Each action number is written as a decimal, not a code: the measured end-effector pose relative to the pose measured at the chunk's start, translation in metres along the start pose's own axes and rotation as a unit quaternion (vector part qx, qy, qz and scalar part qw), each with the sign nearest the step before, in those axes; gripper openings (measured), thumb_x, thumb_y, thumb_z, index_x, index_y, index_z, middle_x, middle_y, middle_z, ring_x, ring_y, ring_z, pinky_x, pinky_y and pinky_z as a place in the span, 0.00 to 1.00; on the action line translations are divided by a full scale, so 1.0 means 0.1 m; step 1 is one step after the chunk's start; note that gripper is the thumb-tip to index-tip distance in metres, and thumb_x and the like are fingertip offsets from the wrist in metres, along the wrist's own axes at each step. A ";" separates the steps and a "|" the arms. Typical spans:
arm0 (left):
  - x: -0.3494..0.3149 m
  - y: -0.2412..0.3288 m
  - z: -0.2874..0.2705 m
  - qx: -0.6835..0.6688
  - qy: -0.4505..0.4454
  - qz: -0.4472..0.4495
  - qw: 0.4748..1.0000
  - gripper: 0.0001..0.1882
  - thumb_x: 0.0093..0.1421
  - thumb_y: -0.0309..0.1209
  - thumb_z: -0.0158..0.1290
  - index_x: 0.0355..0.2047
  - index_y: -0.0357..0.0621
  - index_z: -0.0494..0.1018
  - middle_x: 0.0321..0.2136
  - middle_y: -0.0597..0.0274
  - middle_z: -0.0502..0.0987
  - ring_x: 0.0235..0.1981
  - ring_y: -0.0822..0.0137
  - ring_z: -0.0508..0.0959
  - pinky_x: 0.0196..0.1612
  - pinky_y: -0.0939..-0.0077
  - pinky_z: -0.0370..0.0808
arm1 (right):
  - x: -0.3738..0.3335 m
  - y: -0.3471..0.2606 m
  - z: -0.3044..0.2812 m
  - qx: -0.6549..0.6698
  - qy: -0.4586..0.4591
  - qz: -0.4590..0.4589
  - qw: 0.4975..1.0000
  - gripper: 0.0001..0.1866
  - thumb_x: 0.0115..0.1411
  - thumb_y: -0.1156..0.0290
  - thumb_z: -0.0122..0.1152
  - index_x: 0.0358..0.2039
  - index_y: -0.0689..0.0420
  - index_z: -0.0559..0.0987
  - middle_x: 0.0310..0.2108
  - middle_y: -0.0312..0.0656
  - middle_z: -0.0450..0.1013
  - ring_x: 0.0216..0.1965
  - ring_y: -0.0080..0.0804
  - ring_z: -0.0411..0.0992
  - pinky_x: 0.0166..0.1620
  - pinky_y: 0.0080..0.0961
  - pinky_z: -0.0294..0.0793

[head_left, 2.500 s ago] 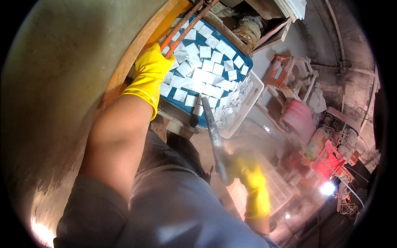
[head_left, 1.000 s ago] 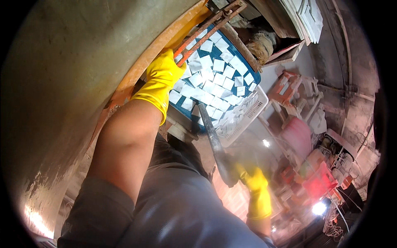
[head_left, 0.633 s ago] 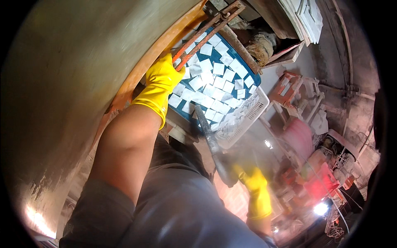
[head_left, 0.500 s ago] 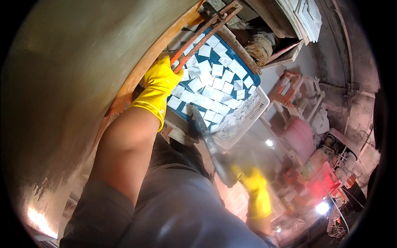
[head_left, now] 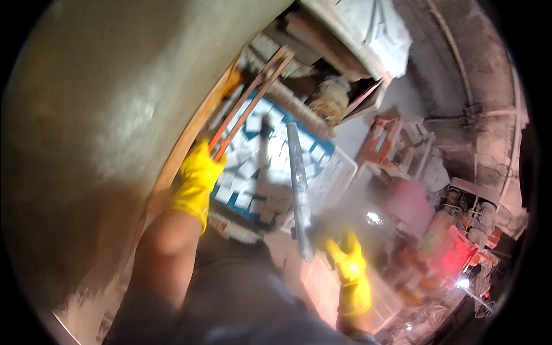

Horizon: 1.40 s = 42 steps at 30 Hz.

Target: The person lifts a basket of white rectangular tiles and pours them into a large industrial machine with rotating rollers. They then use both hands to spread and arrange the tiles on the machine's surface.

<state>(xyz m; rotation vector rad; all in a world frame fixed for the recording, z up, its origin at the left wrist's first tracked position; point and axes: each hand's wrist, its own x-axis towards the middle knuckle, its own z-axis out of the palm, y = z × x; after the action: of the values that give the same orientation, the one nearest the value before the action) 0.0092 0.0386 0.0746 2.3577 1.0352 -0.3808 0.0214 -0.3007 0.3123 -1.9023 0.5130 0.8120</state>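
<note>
My left hand (head_left: 201, 172), in a yellow rubber glove, is closed round the near end of a long two-bar metal tool (head_left: 251, 106), orange near the glove and rusty farther off. The tool lies along the left side of a blue board (head_left: 233, 201) covered with several small white tiles (head_left: 251, 167). A grey metal pipe (head_left: 299, 190) slants up over the board's near right part. Beside its lower end is my right hand (head_left: 351, 267), also gloved in yellow. A dark blur hides what lies between its fingers, so its hold is unclear.
A large curved dull metal wall (head_left: 115, 115) fills the left side, with an orange rim (head_left: 184, 141). A white plastic crate (head_left: 339, 172) stands right of the board. Farther right are a red crate (head_left: 454, 253), a pink bin (head_left: 405, 201) and machinery. Haze hangs near my right hand.
The scene has shifted left and down in the picture as my head moved. The grey pipe has swung more upright and its tip now reaches over the tiles. My left hand keeps its hold.
</note>
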 end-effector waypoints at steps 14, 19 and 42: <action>0.03 -0.08 0.11 -0.008 0.068 0.056 0.996 0.34 0.50 0.51 0.64 0.50 0.38 0.75 0.38 0.46 0.82 0.39 0.46 0.83 0.42 0.58 0.79 | 3.20 -3.82 -0.37 0.554 -0.143 -0.230 0.787 0.26 0.67 0.48 0.56 0.49 0.61 0.76 0.44 0.50 0.78 0.44 0.48 0.77 0.55 0.46 0.77; -0.01 0.11 -0.10 -0.007 0.090 0.071 0.993 0.26 0.49 0.46 0.66 0.43 0.43 0.76 0.34 0.48 0.82 0.37 0.46 0.82 0.41 0.58 0.79 | 3.88 -3.86 -0.15 0.464 -0.119 -0.323 0.816 0.24 0.69 0.52 0.49 0.62 0.48 0.69 0.65 0.39 0.64 0.68 0.39 0.58 0.70 0.47 0.54; 0.12 -0.14 0.11 -0.114 0.001 0.103 0.988 0.33 0.56 0.45 0.66 0.57 0.40 0.72 0.50 0.49 0.80 0.51 0.51 0.79 0.54 0.65 0.73 | 1.59 2.65 2.06 -0.130 0.478 -0.096 0.863 0.45 0.60 0.53 0.64 0.69 0.65 0.59 0.68 0.70 0.54 0.68 0.69 0.52 0.70 0.56 0.47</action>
<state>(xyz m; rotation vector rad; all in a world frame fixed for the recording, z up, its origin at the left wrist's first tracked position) 0.0062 0.0476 0.0552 2.2299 0.7817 -0.1727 -0.1067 -0.2341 -0.0297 -2.4993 0.8030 -0.2851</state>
